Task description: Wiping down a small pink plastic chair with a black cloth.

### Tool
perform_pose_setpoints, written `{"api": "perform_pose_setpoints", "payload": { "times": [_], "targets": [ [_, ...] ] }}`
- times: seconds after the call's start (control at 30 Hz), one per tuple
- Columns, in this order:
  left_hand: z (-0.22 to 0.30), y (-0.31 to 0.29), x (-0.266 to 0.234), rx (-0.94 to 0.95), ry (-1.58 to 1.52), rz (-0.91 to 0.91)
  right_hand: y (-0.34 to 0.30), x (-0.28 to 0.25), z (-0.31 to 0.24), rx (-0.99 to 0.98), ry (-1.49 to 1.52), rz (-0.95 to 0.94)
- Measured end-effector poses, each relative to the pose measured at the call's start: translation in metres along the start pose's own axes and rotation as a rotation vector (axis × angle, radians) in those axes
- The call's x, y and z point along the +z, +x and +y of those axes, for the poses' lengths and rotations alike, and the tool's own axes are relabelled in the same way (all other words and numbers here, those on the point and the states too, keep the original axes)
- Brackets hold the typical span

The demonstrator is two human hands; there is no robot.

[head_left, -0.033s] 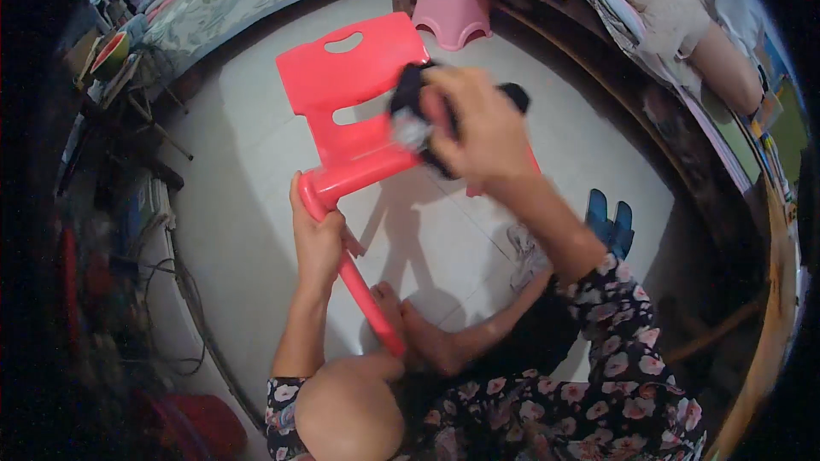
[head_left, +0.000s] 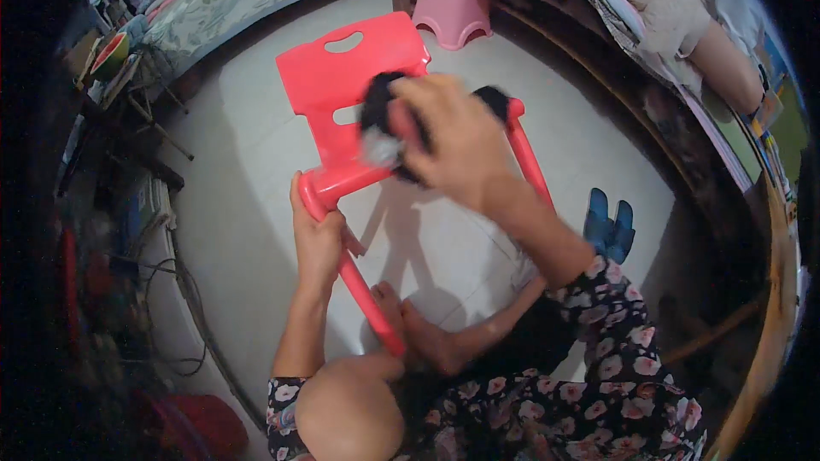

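A red plastic chair (head_left: 359,60), with a slotted backrest and tube-like legs, stands tilted in front of my bent leg. My left hand (head_left: 318,239) is closed round the corner joint where its crossbar meets a leg; that leg slants down to beside my knee. Over the crossbar and the lower backrest, my right hand (head_left: 448,132) grips a dark black object (head_left: 376,115) with a pale, shiny patch. Motion blurs the object, so its kind is not clear. Another black part (head_left: 493,103) shows beyond the hand, beside the chair's right leg.
A pink stool (head_left: 453,8) stands at the far side, with blue slippers (head_left: 608,224) on the right. A person's bare leg (head_left: 726,64) rests on the right bed. Cables (head_left: 192,307) run along the left; a cut watermelon (head_left: 111,53) lies at far left.
My right hand and the black object have shifted left along the crossbar, uncovering the chair's right leg. My left hand and the chair stay in place.
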State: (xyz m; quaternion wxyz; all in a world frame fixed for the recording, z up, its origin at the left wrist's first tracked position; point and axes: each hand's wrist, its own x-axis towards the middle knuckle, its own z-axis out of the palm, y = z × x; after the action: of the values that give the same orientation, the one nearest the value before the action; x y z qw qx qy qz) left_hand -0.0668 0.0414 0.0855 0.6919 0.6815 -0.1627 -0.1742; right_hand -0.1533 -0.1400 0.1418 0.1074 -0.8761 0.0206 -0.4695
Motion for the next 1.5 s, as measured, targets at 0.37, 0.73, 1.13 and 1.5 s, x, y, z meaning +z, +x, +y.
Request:
{"api": "perform_pose_setpoints", "payload": {
  "times": [0.37,0.73,1.13,1.5],
  "targets": [
    [-0.010,0.004,-0.002,-0.039,-0.051,-0.045,0.001,0.014,-0.027,-0.020,0.075,-0.063],
    [-0.005,0.001,-0.002,-0.003,0.030,-0.058,-0.014,-0.047,0.061,0.282,-0.065,-0.045],
    [-0.007,-0.003,0.007,0.024,0.051,-0.010,0.026,0.034,-0.069,0.187,0.094,-0.386],
    [-0.012,-0.003,0.002,-0.018,0.004,-0.037,0.017,-0.019,0.000,0.289,0.207,-0.380]
  ]
}}
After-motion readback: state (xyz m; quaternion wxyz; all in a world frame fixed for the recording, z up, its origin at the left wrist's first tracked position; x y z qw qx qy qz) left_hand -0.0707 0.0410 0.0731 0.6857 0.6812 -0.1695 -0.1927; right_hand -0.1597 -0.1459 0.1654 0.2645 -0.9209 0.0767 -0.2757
